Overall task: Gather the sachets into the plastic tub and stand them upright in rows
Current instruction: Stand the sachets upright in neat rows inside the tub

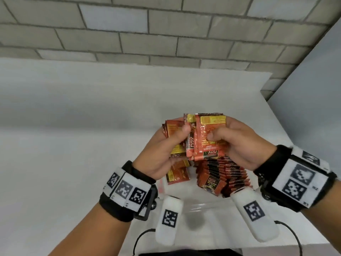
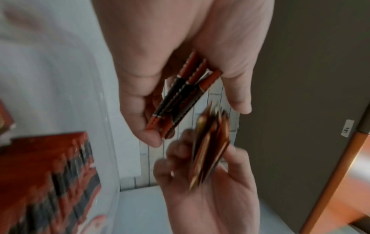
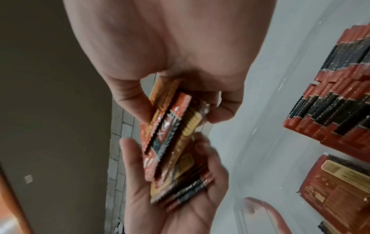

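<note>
both hands hold sachets above the plastic tub.

the left hand [image 1: 162,152] grips a small stack of sachets [image 1: 172,133] between thumb and curled fingers; the right hand [image 1: 238,143] pinches a second fan of sachets [image 1: 209,137], thumb on its face, and the two bundles meet over the clear plastic tub [image 1: 201,205]. inside the tub one long row of sachets [image 1: 224,177] stands upright along the right side, and two loose sachets [image 1: 178,172] lie flat to the left under the left hand; the exact number in the row and in the hands cannot be told. the white tabletop [image 1: 73,145] spreads wide and bare to the left and ahead, ending at a brick wall [image 1: 147,30] behind and a grey panel [image 1: 313,108] at the right edge.
</note>
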The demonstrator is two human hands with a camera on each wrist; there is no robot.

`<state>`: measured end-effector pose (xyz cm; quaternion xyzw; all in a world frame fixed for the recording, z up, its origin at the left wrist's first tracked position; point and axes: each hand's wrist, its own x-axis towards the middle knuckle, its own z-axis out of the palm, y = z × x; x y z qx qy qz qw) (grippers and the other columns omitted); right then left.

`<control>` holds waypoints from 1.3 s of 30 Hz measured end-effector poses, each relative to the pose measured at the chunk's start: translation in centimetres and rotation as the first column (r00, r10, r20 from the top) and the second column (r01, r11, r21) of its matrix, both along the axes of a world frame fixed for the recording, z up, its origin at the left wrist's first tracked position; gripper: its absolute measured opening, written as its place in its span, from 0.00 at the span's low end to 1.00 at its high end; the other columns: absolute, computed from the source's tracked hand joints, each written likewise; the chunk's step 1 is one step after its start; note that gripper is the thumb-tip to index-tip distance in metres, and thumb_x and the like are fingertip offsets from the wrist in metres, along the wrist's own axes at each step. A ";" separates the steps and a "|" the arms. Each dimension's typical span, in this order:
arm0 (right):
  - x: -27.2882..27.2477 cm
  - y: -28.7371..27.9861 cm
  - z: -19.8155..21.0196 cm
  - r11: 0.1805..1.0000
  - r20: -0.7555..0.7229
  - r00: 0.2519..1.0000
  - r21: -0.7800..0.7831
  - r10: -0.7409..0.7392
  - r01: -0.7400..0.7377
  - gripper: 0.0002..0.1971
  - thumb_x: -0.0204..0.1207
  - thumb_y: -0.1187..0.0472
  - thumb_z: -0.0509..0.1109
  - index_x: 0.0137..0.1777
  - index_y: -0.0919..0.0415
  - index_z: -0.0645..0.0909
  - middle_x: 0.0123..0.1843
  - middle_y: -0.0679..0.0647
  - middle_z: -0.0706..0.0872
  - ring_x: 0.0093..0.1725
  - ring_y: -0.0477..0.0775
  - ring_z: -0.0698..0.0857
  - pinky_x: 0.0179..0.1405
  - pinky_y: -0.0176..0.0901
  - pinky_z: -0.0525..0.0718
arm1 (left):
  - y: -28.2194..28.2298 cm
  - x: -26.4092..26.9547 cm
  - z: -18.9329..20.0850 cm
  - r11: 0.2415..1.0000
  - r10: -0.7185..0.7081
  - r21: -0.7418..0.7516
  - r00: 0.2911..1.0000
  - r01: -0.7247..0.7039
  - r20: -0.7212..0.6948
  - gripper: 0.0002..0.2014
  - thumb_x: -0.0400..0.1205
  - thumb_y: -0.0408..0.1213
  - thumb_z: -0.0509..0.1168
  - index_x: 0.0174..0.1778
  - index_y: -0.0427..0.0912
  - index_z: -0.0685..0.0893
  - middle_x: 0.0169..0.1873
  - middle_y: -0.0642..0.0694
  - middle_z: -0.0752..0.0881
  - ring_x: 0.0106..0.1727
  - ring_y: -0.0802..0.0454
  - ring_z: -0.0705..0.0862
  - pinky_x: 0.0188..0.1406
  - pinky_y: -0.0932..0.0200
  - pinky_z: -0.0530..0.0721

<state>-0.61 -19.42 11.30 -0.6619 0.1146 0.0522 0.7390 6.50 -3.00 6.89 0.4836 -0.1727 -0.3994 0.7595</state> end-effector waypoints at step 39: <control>-1.1 -1.0 -2.7 0.950 -0.060 0.987 -0.286 -0.151 0.128 0.07 0.80 0.68 0.65 0.52 0.55 0.77 0.46 0.51 0.86 0.38 0.47 0.83 0.32 0.40 0.79 | -2.5 -0.9 -2.3 0.995 0.076 -0.055 0.979 -0.088 -0.190 0.27 0.71 0.24 0.66 0.68 0.38 0.79 0.63 0.32 0.84 0.61 0.35 0.85 0.58 0.40 0.85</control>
